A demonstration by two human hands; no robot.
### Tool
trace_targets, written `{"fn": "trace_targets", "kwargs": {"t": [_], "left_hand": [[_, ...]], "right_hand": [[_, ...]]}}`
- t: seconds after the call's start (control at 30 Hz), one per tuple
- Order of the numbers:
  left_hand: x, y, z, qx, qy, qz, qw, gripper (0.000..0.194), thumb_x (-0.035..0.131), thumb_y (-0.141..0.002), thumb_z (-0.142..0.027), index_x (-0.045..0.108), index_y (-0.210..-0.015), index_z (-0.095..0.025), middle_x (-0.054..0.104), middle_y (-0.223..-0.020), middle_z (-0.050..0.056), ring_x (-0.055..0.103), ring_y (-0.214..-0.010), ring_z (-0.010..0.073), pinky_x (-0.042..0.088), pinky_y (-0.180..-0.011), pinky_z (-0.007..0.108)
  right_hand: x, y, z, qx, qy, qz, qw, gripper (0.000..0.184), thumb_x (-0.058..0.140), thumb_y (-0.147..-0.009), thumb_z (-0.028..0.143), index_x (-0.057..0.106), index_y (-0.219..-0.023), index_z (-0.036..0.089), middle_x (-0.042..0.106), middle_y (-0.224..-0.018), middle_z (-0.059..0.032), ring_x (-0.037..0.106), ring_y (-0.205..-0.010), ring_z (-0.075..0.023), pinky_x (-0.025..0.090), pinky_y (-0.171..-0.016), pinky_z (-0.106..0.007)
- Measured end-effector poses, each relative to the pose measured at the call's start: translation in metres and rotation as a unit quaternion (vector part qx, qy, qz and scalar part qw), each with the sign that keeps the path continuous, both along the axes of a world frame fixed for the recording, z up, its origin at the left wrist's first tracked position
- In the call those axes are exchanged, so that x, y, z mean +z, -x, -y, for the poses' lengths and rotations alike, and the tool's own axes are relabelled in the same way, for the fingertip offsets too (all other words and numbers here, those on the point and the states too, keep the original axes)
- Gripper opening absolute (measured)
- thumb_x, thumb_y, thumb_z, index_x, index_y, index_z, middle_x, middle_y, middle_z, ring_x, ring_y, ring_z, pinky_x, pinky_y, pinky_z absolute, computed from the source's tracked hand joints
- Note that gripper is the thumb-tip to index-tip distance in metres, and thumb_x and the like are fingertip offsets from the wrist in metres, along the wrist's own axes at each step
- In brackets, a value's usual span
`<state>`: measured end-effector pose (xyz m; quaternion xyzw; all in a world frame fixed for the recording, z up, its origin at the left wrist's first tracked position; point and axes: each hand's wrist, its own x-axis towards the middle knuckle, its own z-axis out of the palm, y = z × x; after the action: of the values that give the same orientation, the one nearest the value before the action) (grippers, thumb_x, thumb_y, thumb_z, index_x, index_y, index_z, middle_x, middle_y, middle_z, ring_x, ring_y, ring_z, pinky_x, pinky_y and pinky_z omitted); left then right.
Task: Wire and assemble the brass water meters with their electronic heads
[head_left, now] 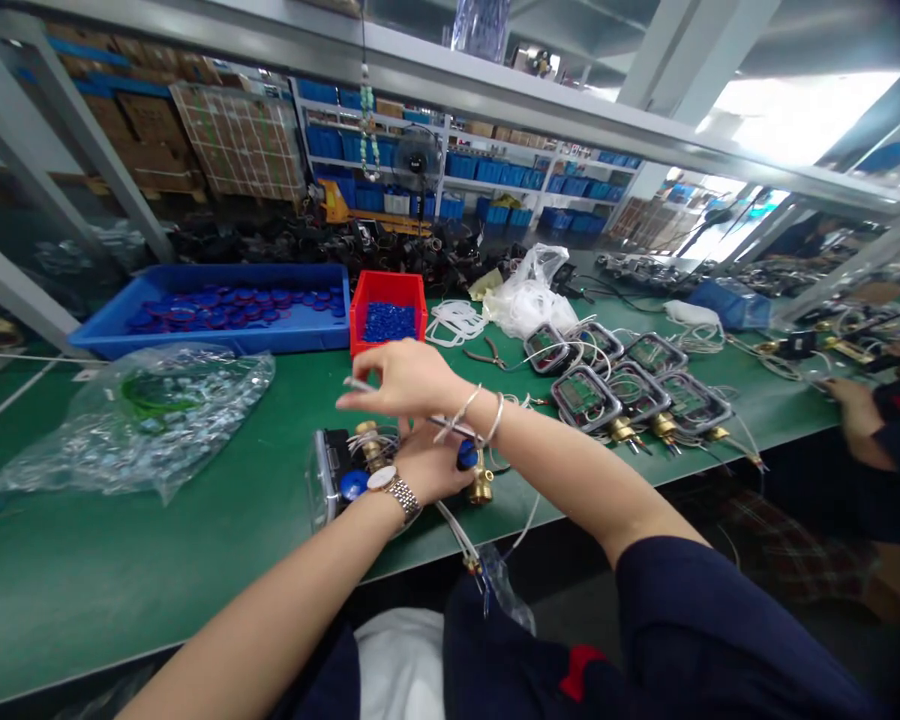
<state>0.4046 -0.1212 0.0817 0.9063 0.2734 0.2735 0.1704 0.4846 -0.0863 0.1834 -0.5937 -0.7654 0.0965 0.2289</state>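
Observation:
My left hand (431, 462), with a watch on its wrist, is closed around a brass valve body (481, 482) at the bench's front edge. Blue caps show at both sides of this hand, one a round blue cap (354, 485). Just left of it stands a black meter housing (337, 460) with a clear cover, and a brass fitting (373, 445) beside it. Above and across the left hand, my right hand (405, 378) pinches a thin grey rod-like tool (358, 384); its exact kind is unclear. White cables (457, 530) with bare ends hang over the edge.
Behind my hands stand a blue tray (292, 335) of blue discs and a red bin (388, 285) of small blue parts. A plastic bag (195, 430) lies left. Pliers (486, 353) and several wired meters (585, 398) lie right. A co-worker's hand (853, 398) is far right.

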Motion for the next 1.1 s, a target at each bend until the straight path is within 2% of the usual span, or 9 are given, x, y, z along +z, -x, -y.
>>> {"fn": "trace_targets", "kwargs": {"t": [0.13,0.23,0.33,0.43,0.53,0.73,0.93,1.03,1.1], "left_hand": [[0.003,0.003,0.002,-0.021,-0.001,-0.056,0.998,0.041,0.089,-0.064,-0.038,0.074,-0.102,-0.031,0.044,-0.153,0.008,0.051,-0.124,0.0390,0.032,-0.110,0.069],[0.007,0.002,0.002,-0.022,0.015,-0.082,0.996,0.040,0.087,-0.062,-0.035,0.074,-0.100,-0.035,0.036,-0.158,0.005,0.051,-0.122,0.0392,0.029,-0.110,0.069],[0.009,0.001,0.003,-0.027,0.029,-0.096,0.995,0.037,0.084,-0.065,-0.037,0.074,-0.101,-0.037,0.034,-0.158,0.003,0.051,-0.121,0.0381,0.027,-0.111,0.068],[0.009,0.002,0.003,-0.029,0.029,-0.094,0.995,0.041,0.085,-0.064,-0.039,0.073,-0.104,-0.037,0.034,-0.158,0.004,0.051,-0.122,0.0377,0.024,-0.113,0.067],[0.009,0.005,0.004,-0.030,0.025,-0.097,0.994,0.040,0.084,-0.066,-0.041,0.072,-0.105,-0.037,0.033,-0.159,0.005,0.050,-0.125,0.0378,0.024,-0.114,0.066],[0.011,0.009,0.005,-0.047,0.049,-0.120,0.990,0.041,0.082,-0.068,-0.041,0.071,-0.107,-0.035,0.028,-0.162,0.008,0.047,-0.129,0.0398,0.025,-0.114,0.064],[0.017,0.008,0.008,-0.051,0.078,-0.140,0.986,0.043,0.084,-0.067,-0.032,0.070,-0.109,-0.033,0.020,-0.167,0.007,0.043,-0.136,0.0427,0.026,-0.116,0.065],[0.036,0.020,0.011,-0.090,0.090,-0.142,0.982,0.061,0.086,-0.069,-0.036,0.063,-0.125,-0.035,0.017,-0.169,0.010,0.034,-0.145,0.0436,0.031,-0.117,0.063],[0.057,0.033,0.008,-0.123,0.083,-0.129,0.980,0.064,0.081,-0.078,-0.035,0.055,-0.136,-0.035,0.027,-0.166,0.009,0.036,-0.147,0.0358,0.037,-0.117,0.055]], "right_hand": [[-0.025,-0.078,-0.037,-0.122,0.092,-0.059,0.986,0.024,0.066,-0.093,0.035,0.072,-0.101,0.014,0.067,-0.081,0.0006,0.058,-0.073,-0.0121,0.042,-0.068,-0.024],[-0.056,-0.131,-0.011,-0.201,0.128,-0.046,0.970,0.025,0.062,-0.099,0.037,0.067,-0.105,0.013,0.068,-0.093,-0.0029,0.064,-0.075,-0.0141,0.054,-0.068,-0.029],[-0.076,-0.159,0.023,-0.230,0.122,-0.029,0.965,0.027,0.062,-0.100,0.040,0.066,-0.109,0.014,0.068,-0.103,-0.0050,0.066,-0.084,-0.0171,0.058,-0.076,-0.034],[-0.079,-0.162,0.041,-0.198,0.073,-0.015,0.977,0.029,0.058,-0.100,0.039,0.070,-0.091,0.014,0.069,-0.094,-0.0073,0.062,-0.097,-0.0216,0.049,-0.091,-0.040],[-0.074,-0.152,0.045,-0.107,0.043,-0.017,0.993,0.039,0.063,-0.093,0.044,0.067,-0.066,0.016,0.066,-0.078,-0.0076,0.057,-0.099,-0.0228,0.038,-0.101,-0.042],[-0.084,-0.135,0.042,0.009,0.039,-0.100,0.994,0.065,0.057,-0.089,0.068,0.047,-0.045,0.021,0.046,-0.052,0.0001,0.049,-0.066,-0.0170,0.043,-0.078,-0.035],[-0.097,-0.148,0.025,-0.117,0.028,-0.218,0.968,0.076,0.021,-0.095,0.080,0.025,-0.043,0.025,0.030,-0.041,0.0031,0.035,-0.047,-0.0125,0.036,-0.054,-0.028],[-0.089,-0.168,0.030,-0.208,0.005,-0.242,0.948,0.075,0.025,-0.097,0.077,0.036,-0.045,0.024,0.036,-0.043,0.0024,0.036,-0.048,-0.0120,0.033,-0.054,-0.028],[-0.085,-0.182,0.046,-0.268,-0.017,-0.247,0.931,0.076,0.022,-0.099,0.075,0.040,-0.046,0.023,0.041,-0.045,0.0009,0.040,-0.050,-0.0131,0.034,-0.056,-0.029]]}}
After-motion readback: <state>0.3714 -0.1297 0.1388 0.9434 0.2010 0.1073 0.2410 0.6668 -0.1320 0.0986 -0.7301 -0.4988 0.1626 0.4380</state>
